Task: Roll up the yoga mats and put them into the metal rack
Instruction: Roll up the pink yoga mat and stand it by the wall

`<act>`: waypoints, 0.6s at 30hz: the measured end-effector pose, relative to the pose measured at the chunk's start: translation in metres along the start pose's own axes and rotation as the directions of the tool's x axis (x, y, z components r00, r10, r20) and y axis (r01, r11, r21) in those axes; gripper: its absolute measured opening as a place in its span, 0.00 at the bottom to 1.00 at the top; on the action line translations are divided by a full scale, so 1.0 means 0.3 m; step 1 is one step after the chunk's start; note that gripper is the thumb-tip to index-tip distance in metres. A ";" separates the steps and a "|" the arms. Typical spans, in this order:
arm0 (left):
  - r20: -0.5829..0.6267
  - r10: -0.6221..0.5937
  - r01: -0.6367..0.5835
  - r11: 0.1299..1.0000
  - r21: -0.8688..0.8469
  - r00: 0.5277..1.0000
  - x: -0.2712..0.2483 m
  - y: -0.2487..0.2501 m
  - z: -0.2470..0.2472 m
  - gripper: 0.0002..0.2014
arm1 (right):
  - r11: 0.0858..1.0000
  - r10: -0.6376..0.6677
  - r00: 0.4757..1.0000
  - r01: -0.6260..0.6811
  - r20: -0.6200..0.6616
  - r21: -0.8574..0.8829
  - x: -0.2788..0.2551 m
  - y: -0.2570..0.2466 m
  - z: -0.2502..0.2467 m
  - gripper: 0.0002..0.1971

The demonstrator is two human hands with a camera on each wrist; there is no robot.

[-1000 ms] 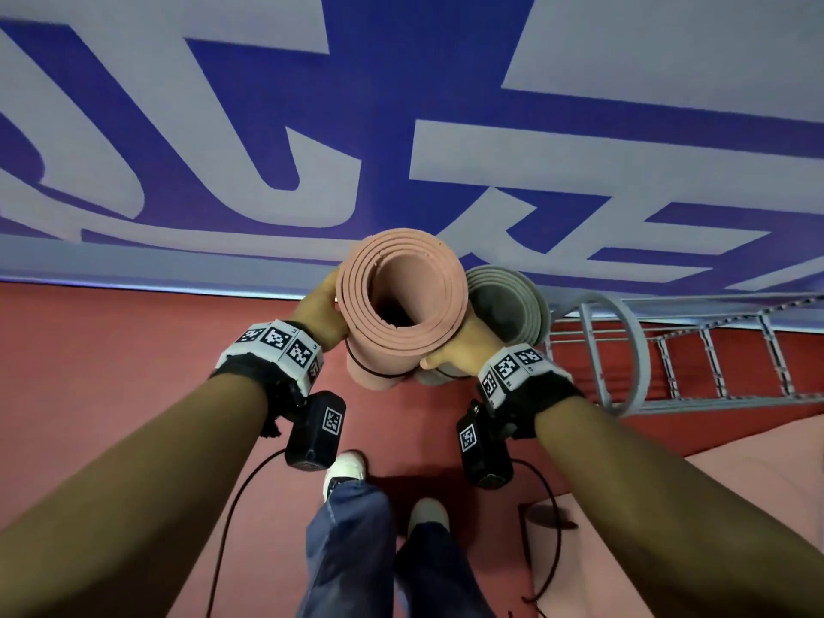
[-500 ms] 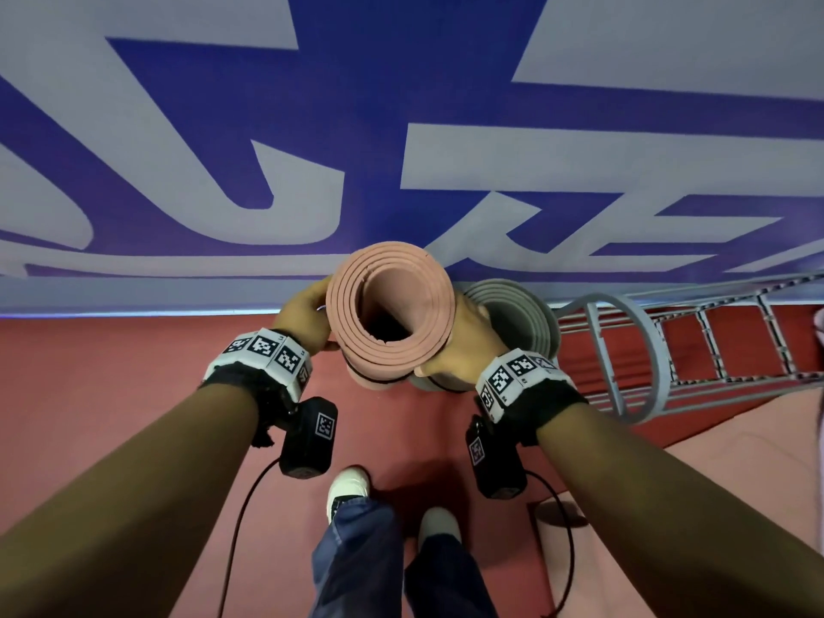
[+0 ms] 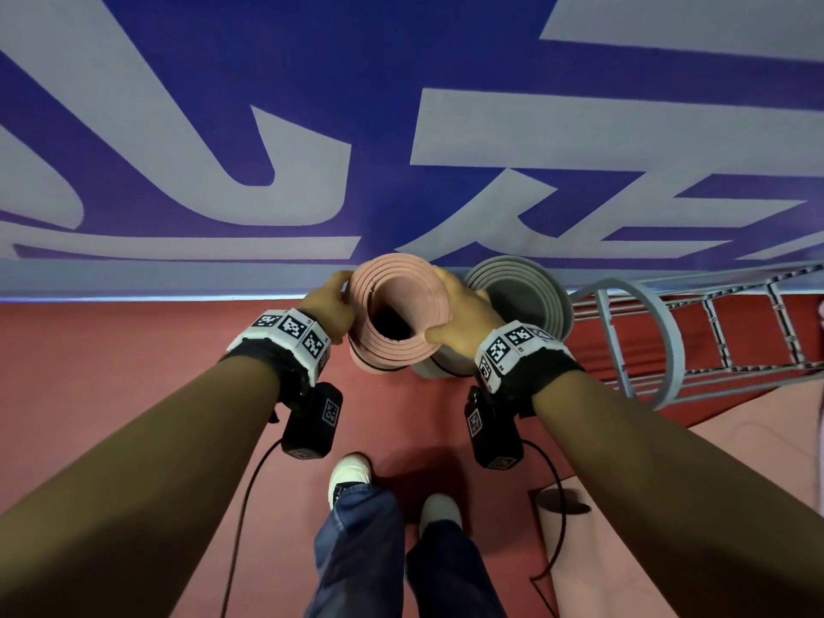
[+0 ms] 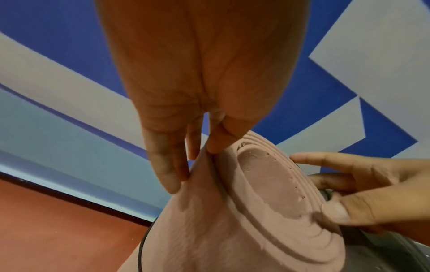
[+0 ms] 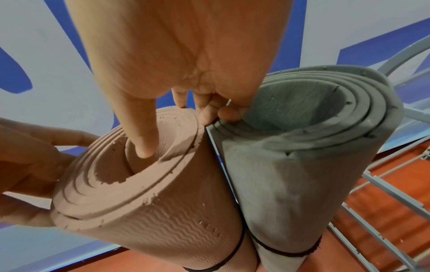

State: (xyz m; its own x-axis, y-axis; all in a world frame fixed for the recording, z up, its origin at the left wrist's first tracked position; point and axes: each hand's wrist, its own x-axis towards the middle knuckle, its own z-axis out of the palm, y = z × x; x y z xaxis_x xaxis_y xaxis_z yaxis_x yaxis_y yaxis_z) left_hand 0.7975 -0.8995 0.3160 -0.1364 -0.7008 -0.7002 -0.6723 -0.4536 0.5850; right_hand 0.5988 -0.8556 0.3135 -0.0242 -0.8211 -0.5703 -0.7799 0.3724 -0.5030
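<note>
A rolled pink yoga mat [image 3: 392, 354] [image 4: 267, 184] [image 5: 163, 211] stands upright, bound by a black band [image 5: 232, 254]. My left hand [image 3: 327, 301] [image 4: 193, 165] pinches its top rim from the left, thumb on the rim and fingers down the outside. My right hand [image 3: 459, 314] [image 5: 177, 132] grips the rim's right side, with one digit inside the core and the other fingers between the two rolls. A rolled grey mat [image 3: 526, 296] [image 5: 291, 184] stands upright, touching the pink one on its right. The grey metal rack [image 3: 671, 345] lies just right of the grey roll.
A blue and white wall [image 3: 401, 127] rises right behind the rolls. A flat pink mat [image 3: 669, 506] lies on the red floor [image 3: 111, 372] at the lower right. My feet [image 3: 352, 475] stand just in front of the rolls, with cables trailing beside them.
The pink roll has sunk lower, away from my head, with both hands still on its top. My right hand has shifted up onto the rim.
</note>
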 end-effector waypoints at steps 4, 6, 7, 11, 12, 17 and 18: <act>-0.062 0.017 -0.011 0.995 0.094 0.998 -0.006 0.001 -0.004 0.22 | 1.000 -0.003 1.000 0.003 0.001 0.000 -0.005 0.000 -0.001 0.46; -0.067 0.025 -0.019 0.995 0.102 0.997 -0.017 0.002 -0.004 0.22 | 1.000 -0.009 0.999 0.010 -0.035 0.016 -0.022 -0.006 -0.013 0.43; -0.069 0.035 -0.028 0.993 0.110 0.997 -0.024 0.002 -0.004 0.22 | 0.999 -0.015 0.998 0.018 -0.058 0.040 -0.032 -0.005 -0.017 0.41; -0.108 0.076 -0.063 0.991 0.120 0.991 -0.078 0.016 -0.023 0.26 | 0.987 -0.002 0.994 0.020 -0.111 0.159 -0.103 0.000 -0.056 0.35; -0.114 0.082 -0.069 0.991 0.113 0.990 -0.097 0.022 -0.031 0.26 | 0.987 0.012 0.993 0.006 -0.115 0.159 -0.127 -0.001 -0.068 0.34; -0.105 0.129 -0.111 0.981 0.161 0.986 -0.221 0.068 -0.029 0.21 | 0.991 0.056 0.992 -0.042 -0.110 0.130 -0.273 0.033 -0.104 0.28; -0.094 0.144 -0.127 0.978 0.167 0.985 -0.256 0.082 -0.017 0.20 | 0.988 0.056 0.992 -0.039 -0.110 0.148 -0.313 0.042 -0.112 0.27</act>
State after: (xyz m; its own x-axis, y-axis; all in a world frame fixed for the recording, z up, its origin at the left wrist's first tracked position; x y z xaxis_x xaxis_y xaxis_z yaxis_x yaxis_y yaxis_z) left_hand 0.7951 -0.8596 0.3860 -0.1630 -0.8076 -0.5668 -0.7615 -0.2623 0.5927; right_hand 0.5702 -0.7884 0.3826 -0.1362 -0.8414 -0.5230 -0.6774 0.4644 -0.5705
